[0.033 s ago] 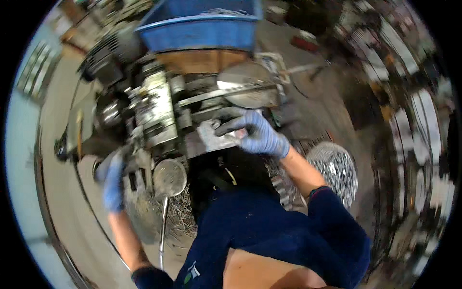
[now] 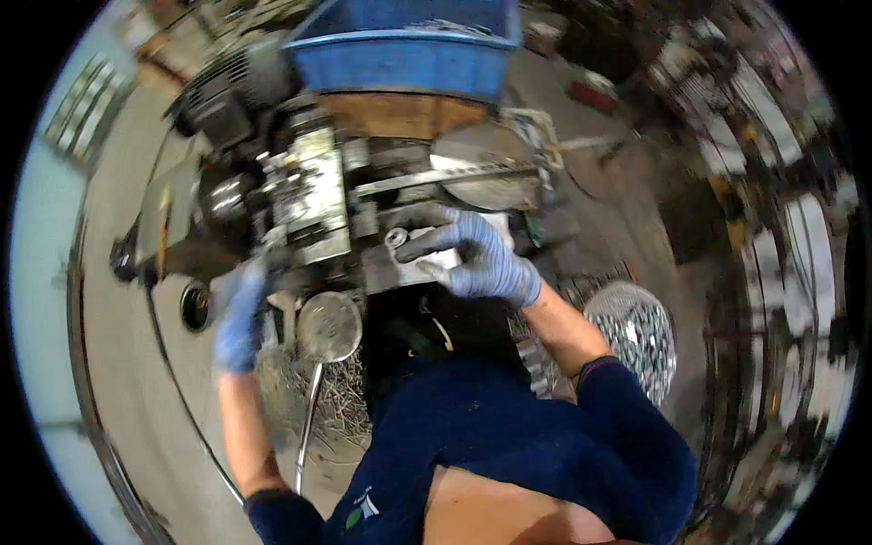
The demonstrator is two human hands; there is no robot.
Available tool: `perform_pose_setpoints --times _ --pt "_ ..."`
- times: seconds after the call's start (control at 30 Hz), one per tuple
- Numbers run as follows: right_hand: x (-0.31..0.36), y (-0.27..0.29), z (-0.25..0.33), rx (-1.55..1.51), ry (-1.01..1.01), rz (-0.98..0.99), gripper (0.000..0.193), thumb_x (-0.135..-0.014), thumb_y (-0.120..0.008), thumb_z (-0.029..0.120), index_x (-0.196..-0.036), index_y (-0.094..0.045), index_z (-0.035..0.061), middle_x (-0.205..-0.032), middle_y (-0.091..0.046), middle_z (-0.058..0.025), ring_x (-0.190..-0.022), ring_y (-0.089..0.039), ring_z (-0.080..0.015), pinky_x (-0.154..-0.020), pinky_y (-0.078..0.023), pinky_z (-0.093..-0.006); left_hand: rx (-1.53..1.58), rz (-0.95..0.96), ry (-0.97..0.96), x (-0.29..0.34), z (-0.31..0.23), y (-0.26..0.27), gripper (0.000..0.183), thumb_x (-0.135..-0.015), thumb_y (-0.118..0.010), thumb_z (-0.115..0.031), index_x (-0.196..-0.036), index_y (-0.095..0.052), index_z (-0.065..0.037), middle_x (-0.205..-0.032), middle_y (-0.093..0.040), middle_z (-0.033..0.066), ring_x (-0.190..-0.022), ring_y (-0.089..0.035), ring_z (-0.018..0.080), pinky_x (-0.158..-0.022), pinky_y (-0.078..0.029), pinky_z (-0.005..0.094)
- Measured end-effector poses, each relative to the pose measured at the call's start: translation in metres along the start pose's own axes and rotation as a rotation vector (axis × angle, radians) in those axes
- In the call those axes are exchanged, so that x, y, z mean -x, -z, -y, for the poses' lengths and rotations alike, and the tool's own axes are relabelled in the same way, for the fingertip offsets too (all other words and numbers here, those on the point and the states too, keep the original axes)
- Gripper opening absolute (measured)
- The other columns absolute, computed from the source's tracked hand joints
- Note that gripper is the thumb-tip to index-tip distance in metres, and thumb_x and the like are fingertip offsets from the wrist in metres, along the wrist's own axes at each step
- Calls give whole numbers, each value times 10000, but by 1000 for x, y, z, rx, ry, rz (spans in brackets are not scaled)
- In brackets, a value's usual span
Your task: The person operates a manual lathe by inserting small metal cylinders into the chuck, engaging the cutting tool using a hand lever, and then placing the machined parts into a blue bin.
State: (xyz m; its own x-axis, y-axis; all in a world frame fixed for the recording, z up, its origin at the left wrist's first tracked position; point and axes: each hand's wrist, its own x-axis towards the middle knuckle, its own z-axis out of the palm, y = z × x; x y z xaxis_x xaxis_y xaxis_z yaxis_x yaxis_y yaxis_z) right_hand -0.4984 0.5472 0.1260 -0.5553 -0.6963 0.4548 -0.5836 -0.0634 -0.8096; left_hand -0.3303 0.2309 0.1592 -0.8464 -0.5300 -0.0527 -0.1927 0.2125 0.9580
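Observation:
My right hand (image 2: 486, 259), in a blue and grey work glove, hovers over a pale flat sheet (image 2: 416, 271) at the front of the machine. Its fingers and thumb are apart, with nothing visible between them. Just left of the fingertips lies a small round metal ring (image 2: 397, 238). My left hand (image 2: 240, 316), gloved the same way, is at the machine's left front, close to the metal slide (image 2: 313, 195). Motion smears its fingers, so their grip is hidden. A round metal disc (image 2: 329, 327) on a bright rod stands right of this hand.
A blue bin (image 2: 400, 68) with metal pieces stands behind the machine on a wooden block (image 2: 395, 116). An electric motor (image 2: 236, 91) sits at the back left. Right of me is a round basket (image 2: 636, 341) full of small metal parts. Metal scraps (image 2: 331, 400) lie below the disc.
The whole scene has shifted slightly right in view. My left hand has moved right and up toward the machine. My right fingertips now sit a little farther from the ring.

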Motion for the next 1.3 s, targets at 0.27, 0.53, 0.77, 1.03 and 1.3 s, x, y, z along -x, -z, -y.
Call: perform_pose_setpoints --times 0.27,0.53,0.77,1.03,1.3 --pt "-43 -56 25 -136 194 70 285 -638 -724 65 -915 -669 102 -1113 -549 -136 -1034 -537 -293 -845 -468 -359 1116 410 231 13 6 -121 301 -869 -603 -298 -1036 -605 -49 -895 -650 35 -795 -616 145 -718 -488 293" --pt "-50 -65 38 247 286 239 329 -706 -692 356 -883 -664 81 -1136 -517 -227 -998 -526 -384 -834 -454 -429 339 233 -44 6 -12 -84 247 -841 -646 -259 -870 -659 -14 -719 -623 16 -647 -532 58 -571 -431 217" --pt "-86 -81 57 413 302 485 409 -758 -604 487 -829 -690 93 -1058 -547 -227 -960 -545 -368 -799 -459 -436 -62 198 -156 6 -24 -44 307 -836 -644 -260 -909 -668 37 -784 -674 91 -670 -587 106 -637 -483 264" --pt "-183 -127 18 774 315 453 512 -746 -625 511 -728 -656 0 -829 -613 -204 -823 -585 -347 -749 -481 -430 -316 -122 -212 37 11 81 276 -857 -621 -213 -1020 -637 9 -851 -665 91 -725 -598 128 -689 -488 280" --pt "-244 -178 -32 1055 127 675 587 -715 -597 574 -813 -674 1 -789 -633 -216 -817 -608 -355 -761 -494 -409 -960 -674 -26 155 134 242 248 -843 -624 -235 -979 -653 -30 -844 -669 122 -731 -641 202 -667 -493 326"
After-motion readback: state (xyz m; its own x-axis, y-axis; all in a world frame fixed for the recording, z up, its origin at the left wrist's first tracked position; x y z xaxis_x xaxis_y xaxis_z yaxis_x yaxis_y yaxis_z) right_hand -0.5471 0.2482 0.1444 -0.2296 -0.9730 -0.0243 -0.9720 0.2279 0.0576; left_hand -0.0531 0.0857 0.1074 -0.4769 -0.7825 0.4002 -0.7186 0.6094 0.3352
